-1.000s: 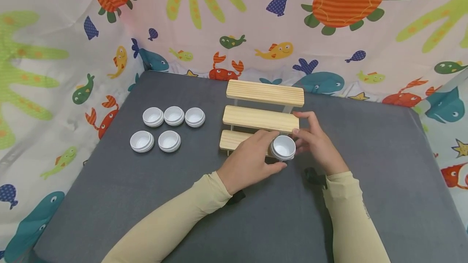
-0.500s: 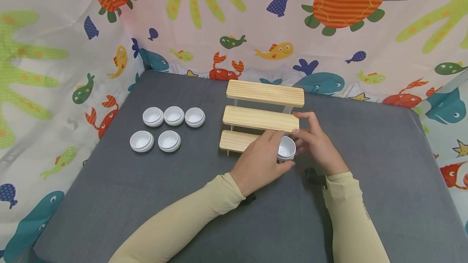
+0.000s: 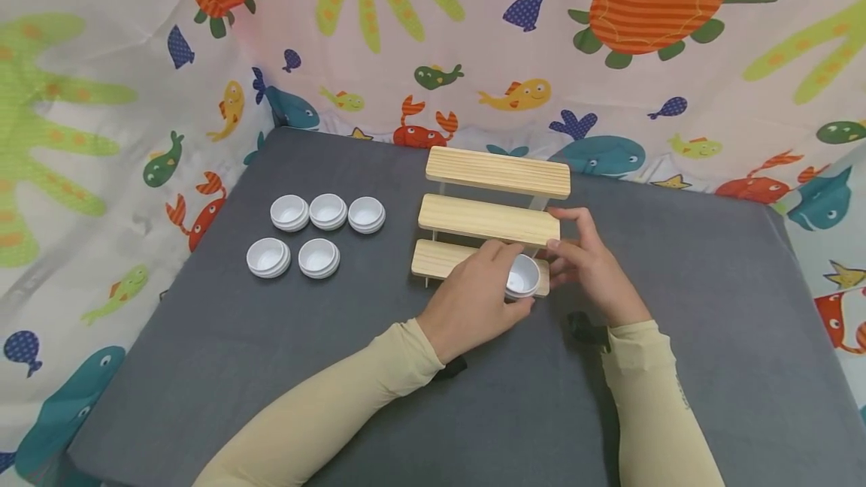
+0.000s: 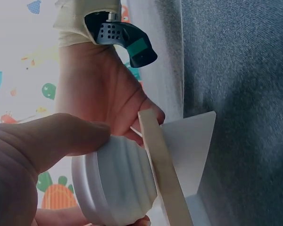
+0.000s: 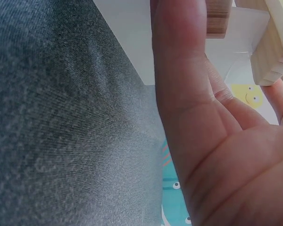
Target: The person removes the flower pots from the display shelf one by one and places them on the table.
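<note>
My left hand point(image 3: 476, 295) holds a stack of small white bowls point(image 3: 523, 275) at the right part of the lowest shelf of a three-tier wooden stand point(image 3: 487, 218). The left wrist view shows its thumb on the side of the bowl stack point(image 4: 118, 181), whose base is against the shelf plank point(image 4: 165, 169). Fingers hide part of the stack in the head view. My right hand point(image 3: 595, 269) grips the right end of the middle shelf between thumb and index finger. Its other fingers are beside the lowest shelf, close to the stand's clear side support point(image 5: 125, 33).
Several more stacks of white bowls stand left of the stand in two rows, among them a back-row stack point(image 3: 366, 214) and a front-row stack point(image 3: 319, 257). A grey cloth point(image 3: 379, 412) covers the table. Behind hangs a curtain point(image 3: 379, 74) printed with sea animals.
My left hand first shifted right round the bowl stack, then moved slightly left with it, uncovering the lowest shelf's right end. My right hand keeps its place. The head view has shifted a little.
</note>
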`<state>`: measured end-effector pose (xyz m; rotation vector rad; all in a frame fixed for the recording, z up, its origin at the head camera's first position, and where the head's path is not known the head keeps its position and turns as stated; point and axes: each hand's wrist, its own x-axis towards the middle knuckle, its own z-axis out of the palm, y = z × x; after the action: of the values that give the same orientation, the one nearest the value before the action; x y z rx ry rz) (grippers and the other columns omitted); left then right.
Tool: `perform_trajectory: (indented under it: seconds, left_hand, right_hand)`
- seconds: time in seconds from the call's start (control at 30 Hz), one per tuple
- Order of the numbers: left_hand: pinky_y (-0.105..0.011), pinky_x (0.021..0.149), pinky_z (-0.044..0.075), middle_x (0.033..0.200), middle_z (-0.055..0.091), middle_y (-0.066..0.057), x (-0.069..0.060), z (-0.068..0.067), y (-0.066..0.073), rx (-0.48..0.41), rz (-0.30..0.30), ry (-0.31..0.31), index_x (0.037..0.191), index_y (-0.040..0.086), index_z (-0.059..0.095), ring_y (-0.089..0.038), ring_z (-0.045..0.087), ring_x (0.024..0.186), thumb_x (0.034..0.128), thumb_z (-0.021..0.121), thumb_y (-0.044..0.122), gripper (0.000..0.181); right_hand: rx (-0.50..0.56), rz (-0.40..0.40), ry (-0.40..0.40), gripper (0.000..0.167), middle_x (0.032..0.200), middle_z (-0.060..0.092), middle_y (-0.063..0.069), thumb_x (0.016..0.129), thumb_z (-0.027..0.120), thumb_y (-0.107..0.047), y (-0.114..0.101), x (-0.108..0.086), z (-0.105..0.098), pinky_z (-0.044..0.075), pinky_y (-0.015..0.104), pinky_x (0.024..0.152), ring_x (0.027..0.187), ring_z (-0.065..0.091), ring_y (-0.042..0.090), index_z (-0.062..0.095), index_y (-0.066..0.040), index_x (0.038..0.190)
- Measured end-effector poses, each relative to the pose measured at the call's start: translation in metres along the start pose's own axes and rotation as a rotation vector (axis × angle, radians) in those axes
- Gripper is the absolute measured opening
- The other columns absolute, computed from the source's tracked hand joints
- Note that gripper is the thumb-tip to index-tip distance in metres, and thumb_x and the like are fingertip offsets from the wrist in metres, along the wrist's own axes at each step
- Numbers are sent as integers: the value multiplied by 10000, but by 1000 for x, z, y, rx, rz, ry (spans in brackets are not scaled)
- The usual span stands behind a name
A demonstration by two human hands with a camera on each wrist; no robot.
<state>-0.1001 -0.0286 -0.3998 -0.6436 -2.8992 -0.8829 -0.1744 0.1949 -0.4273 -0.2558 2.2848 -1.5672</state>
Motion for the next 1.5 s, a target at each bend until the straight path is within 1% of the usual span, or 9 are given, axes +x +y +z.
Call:
perform_trajectory:
  seconds: [0.1,0.23,0.43,0.57,0.67,0.83,0.97,1.2,1.5]
  left_hand:
    - [-267,913,613,1332,667,-78,-3,-5,-3,-12,-9,0,1524,49,578,-142,689,1067,928,838,351,717]
    - [-288,929,617,1353,664,-69,-8,-12,-10,-40,-20,-1,1545,68,572,-153,693,1096,934,828,343,717]
    - [-323,910,616,1308,675,-51,-26,-27,-28,-91,-46,22,1447,97,639,-154,682,1064,934,835,312,590]
    - [-357,897,623,1290,683,-49,-38,-40,-42,-76,-58,67,1406,106,661,-168,692,1039,926,848,305,552]
    - [-388,899,628,1307,689,-54,-45,-50,-52,-54,-74,104,1414,104,667,-193,714,1045,918,856,310,569]
    - [-429,939,623,1349,691,-57,-55,-68,-67,-40,-141,136,1442,104,664,-231,730,1109,903,866,328,618]
    - [-455,971,614,1368,685,-55,-65,-78,-79,-9,-189,149,1440,116,662,-243,719,1160,896,869,345,626]
    - [-488,1014,602,1440,656,-76,-80,-88,-98,26,-243,148,1465,106,636,-275,697,1236,898,865,341,655]
    - [-543,1045,562,1388,691,-126,-86,-90,-119,64,-274,170,1457,74,637,-341,690,1238,880,873,330,674]
  right_hand:
    - [-3,-1,1,502,1188,706,314,1136,464,-329,0,-1,-1,654,421,729,806,790,240,278,-223,1590]
    - [4,-2,6,521,1200,697,342,1134,469,-323,-2,-2,0,653,418,723,806,789,224,272,-218,1605]
    - [15,9,4,535,1217,697,372,1126,472,-300,-2,0,1,650,408,718,817,790,189,263,-200,1609]
    - [17,13,6,537,1224,688,384,1126,472,-288,-3,0,1,642,403,711,812,778,192,258,-193,1609]
    - [11,15,11,536,1224,683,386,1128,470,-296,-3,-1,0,639,404,709,806,775,200,254,-195,1609]
    - [2,15,20,519,1203,687,377,1129,469,-305,-1,-2,-1,645,417,707,801,784,219,261,-205,1593]
    - [20,7,11,526,1190,690,369,1126,485,-321,0,-2,1,648,422,712,812,792,225,266,-199,1588]
    - [49,12,-14,547,1232,650,385,1121,503,-360,1,-1,4,651,437,729,846,790,262,263,-211,1589]
    - [33,7,-6,534,1246,648,392,1128,495,-361,-1,-2,4,650,429,733,842,788,245,259,-216,1584]
